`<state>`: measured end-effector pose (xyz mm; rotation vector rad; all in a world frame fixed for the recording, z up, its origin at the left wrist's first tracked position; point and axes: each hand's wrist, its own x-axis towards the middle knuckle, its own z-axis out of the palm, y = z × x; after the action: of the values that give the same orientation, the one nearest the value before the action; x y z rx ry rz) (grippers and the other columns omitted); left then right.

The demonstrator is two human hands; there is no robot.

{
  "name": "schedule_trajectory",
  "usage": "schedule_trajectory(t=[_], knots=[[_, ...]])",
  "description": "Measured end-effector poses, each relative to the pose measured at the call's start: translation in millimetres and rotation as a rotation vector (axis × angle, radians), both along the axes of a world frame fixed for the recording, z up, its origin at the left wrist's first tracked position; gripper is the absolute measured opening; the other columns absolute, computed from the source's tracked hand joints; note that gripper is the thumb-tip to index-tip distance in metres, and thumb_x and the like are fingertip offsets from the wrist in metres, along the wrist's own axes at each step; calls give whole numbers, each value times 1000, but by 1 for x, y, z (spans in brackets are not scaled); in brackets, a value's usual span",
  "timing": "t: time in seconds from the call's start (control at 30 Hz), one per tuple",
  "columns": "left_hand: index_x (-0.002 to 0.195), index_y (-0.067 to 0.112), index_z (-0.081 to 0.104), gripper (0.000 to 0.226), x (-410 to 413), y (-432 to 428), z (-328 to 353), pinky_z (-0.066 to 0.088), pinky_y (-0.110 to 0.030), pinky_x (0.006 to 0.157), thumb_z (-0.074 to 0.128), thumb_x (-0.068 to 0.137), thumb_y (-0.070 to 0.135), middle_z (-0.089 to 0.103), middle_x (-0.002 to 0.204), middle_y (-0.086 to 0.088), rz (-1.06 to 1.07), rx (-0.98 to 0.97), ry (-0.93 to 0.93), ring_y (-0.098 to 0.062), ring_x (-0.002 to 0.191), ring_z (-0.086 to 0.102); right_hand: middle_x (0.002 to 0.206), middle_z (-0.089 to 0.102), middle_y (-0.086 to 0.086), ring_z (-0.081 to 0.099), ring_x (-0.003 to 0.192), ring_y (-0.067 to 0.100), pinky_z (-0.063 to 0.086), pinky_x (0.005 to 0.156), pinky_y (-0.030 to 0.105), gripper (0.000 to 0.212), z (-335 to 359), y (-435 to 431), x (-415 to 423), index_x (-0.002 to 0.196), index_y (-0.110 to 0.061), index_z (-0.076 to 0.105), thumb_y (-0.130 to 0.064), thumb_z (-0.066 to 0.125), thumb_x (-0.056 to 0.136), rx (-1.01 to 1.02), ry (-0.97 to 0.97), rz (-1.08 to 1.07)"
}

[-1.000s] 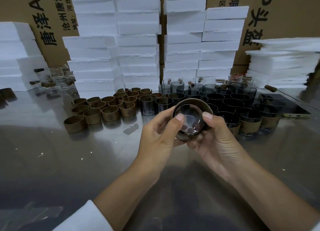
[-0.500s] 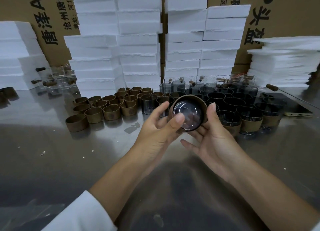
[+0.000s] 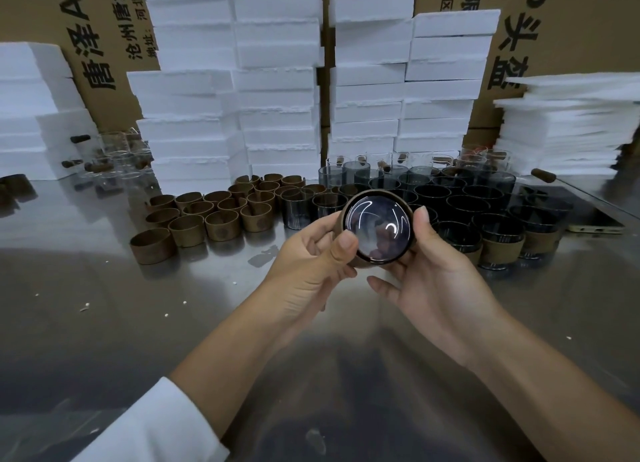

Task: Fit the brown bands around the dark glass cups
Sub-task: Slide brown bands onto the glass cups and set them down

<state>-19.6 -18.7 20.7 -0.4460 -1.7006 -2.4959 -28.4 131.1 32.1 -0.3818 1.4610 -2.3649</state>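
Hands met above the table (image 3: 104,306), lifting one dark cup (image 3: 379,231) clear of the crowd. Its base was turned toward the head camera, probably so the band (image 3: 381,193) could be pushed along the wall and checked for evenness. That band already wrapped the cup, showing as a brown ring around the glass. The left hand (image 3: 308,261) curled round the near-left side, its thumb laid across the edge of the base, pressing band and glass together. The right hand (image 3: 440,288) cradled the other side, thumb upright against the band and fingers curled beneath; one lower finger stuck out free, touching nothing. To the left stood loose bands (image 3: 194,219), behind them bare cups (image 3: 450,198), and to the right finished cups (image 3: 502,250), likely sorted so each kind lay within easy reach.
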Motion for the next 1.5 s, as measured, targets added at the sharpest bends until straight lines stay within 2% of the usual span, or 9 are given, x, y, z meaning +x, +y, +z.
schedule_trajectory(t=[0.37, 0.5, 0.67, 0.87, 1.07, 1.17, 1.27, 1.4, 1.5], knots=[[104, 9, 57, 93, 0, 3, 2, 49, -20, 58, 90, 31, 57, 72, 82, -5, 22, -6, 12, -17, 70, 67, 94, 70, 0, 64, 75, 10, 47, 65, 28, 34, -1, 2, -2, 91, -21, 72, -45, 56, 73, -187, -136, 62], [98, 10, 60, 87, -1, 2, 2, 47, -19, 52, 89, 31, 57, 70, 76, -6, 24, 2, 27, -17, 65, 63, 97, 69, 1, 65, 75, 11, 48, 66, 29, 36, -1, 0, -2, 102, -19, 68, -42, 55, 77, -216, -182, 56], [100, 9, 60, 88, -4, 0, 2, 47, -19, 50, 89, 32, 57, 70, 76, -5, 36, -6, 29, -15, 65, 61, 94, 68, 1, 60, 82, 12, 46, 74, 30, 29, -2, -2, -1, 94, -20, 69, -39, 47, 91, -205, -182, 32], [110, 9, 60, 96, -3, -7, 7, 46, -17, 53, 90, 33, 57, 72, 82, -1, 64, -73, 63, -10, 68, 63, 113, 69, 4, 63, 96, 15, 48, 74, 34, 38, -6, -1, -2, 117, -22, 64, -42, 38, 98, -11, -133, 40], [106, 33, 69, 59, 0, -8, 4, 54, -22, 77, 88, 50, 28, 74, 97, 4, 121, -340, 189, -8, 92, 69, 85, 72, 3, 66, 64, 13, 48, 64, 31, 71, -7, 3, -6, 109, -22, 69, -74, 29, 84, 125, -211, 94], [102, 41, 69, 53, -3, -9, 2, 54, -35, 89, 83, 52, 37, 69, 107, 5, 263, -425, 193, -13, 103, 64, 102, 73, 2, 70, 77, 13, 47, 71, 32, 67, -7, 2, -8, 119, -22, 65, -64, 49, 70, 69, -154, 36], [110, 31, 64, 54, -5, -12, 1, 53, -24, 82, 83, 59, 29, 69, 108, -3, 248, -362, 124, -15, 102, 65, 121, 69, 4, 71, 97, 14, 49, 81, 34, 67, -8, 3, -9, 128, -23, 59, -57, 53, 71, 2, -61, -23], [116, 29, 62, 43, -6, -9, 0, 53, -26, 85, 67, 74, 36, 72, 110, 3, 137, -314, 29, -12, 107, 66, 122, 68, 0, 68, 106, 14, 49, 88, 38, 61, -7, 2, -8, 134, -31, 51, -49, 54, 76, -16, 54, -89], [116, 28, 64, 49, -6, -9, -1, 51, -25, 85, 74, 71, 46, 74, 106, 5, 161, -292, 17, -10, 104, 67, 113, 71, -5, 68, 105, 16, 49, 85, 35, 60, -10, 2, -8, 130, -34, 52, -45, 61, 72, 14, 111, -107]])
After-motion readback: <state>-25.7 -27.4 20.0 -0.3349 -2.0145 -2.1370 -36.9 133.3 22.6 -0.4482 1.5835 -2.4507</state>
